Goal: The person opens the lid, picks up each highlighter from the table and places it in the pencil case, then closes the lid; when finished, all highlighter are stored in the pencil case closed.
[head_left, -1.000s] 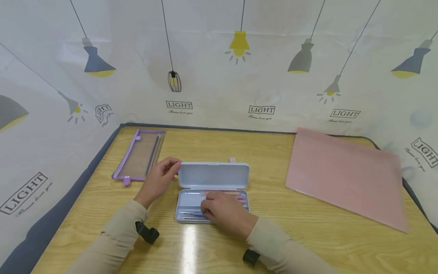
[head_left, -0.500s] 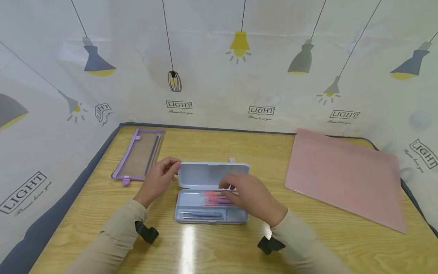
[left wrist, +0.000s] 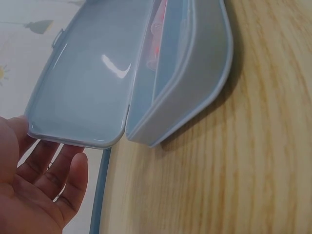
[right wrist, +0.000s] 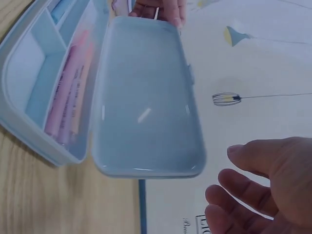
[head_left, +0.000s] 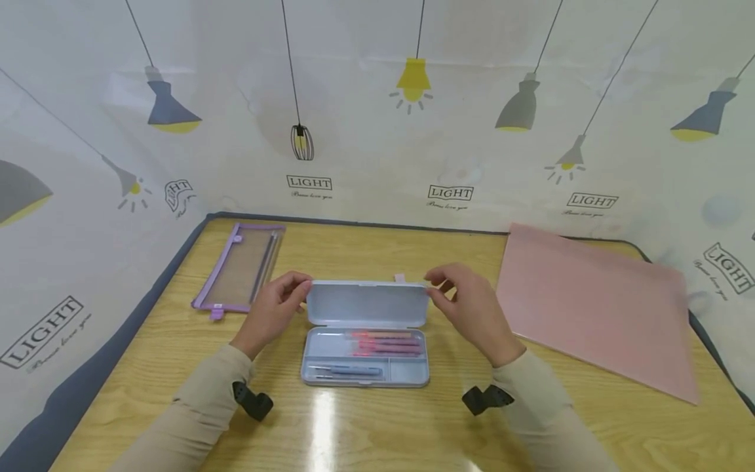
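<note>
A light blue pencil case lies on the table with its lid standing up at the back. Orange and pink-purple pens fill its rear compartment; a blue pen lies in the front one. My left hand pinches the lid's upper left corner, thumb at the edge and fingers behind, as the left wrist view shows. My right hand is at the lid's upper right corner, thumb and fingers apart. In the right wrist view a gap shows between that hand and the lid.
A clear zip pouch with purple edging and slim dark sticks inside lies at the back left. The pink folder covers the right side of the table. Behind stands a lamp-printed wall covering. A small pale tab shows behind the lid.
My right hand has risen out of the case and moved right, up to the lid's right corner, uncovering the pens. The left hand stays at the lid's left corner.
</note>
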`<state>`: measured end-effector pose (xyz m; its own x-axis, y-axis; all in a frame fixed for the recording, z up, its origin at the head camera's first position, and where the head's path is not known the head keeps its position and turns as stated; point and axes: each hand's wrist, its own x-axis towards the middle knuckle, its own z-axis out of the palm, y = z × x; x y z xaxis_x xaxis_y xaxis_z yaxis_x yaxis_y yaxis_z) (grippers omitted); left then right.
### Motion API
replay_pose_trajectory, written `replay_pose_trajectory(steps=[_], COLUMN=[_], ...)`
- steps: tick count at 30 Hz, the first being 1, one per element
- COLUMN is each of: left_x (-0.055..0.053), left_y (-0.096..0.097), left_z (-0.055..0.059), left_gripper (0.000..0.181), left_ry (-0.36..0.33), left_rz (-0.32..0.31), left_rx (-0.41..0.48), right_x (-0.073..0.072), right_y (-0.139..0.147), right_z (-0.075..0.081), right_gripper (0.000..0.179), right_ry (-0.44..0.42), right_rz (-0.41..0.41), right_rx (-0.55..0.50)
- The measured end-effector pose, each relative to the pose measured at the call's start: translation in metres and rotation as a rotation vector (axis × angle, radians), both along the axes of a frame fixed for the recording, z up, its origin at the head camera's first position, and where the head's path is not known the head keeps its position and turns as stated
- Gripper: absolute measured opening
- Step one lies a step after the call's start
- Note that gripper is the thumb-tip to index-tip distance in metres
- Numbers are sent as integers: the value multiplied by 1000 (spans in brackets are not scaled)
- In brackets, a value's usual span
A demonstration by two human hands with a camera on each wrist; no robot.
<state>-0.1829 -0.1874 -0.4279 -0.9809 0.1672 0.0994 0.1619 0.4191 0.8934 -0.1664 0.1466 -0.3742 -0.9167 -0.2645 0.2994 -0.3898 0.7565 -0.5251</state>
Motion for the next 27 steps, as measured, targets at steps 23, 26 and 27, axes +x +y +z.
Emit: replay_pose_trajectory(steps=[23, 26, 27], left_x=[6, 9, 11], left_y=[-7, -12, -14], left_z=[7, 11, 12], left_gripper=[32, 27, 24], left_ry=[-24, -24, -23], left_rz=[-64, -109, -121], left_rx=[-37, -58, -68], right_x=[-10, -4, -1], right_y=[-1, 1, 2], right_z=[-15, -13, -12], right_gripper=[10, 9, 9], right_ry=[-72, -71, -70], right_rz=[21, 48, 62], right_rx=[-22, 1, 9])
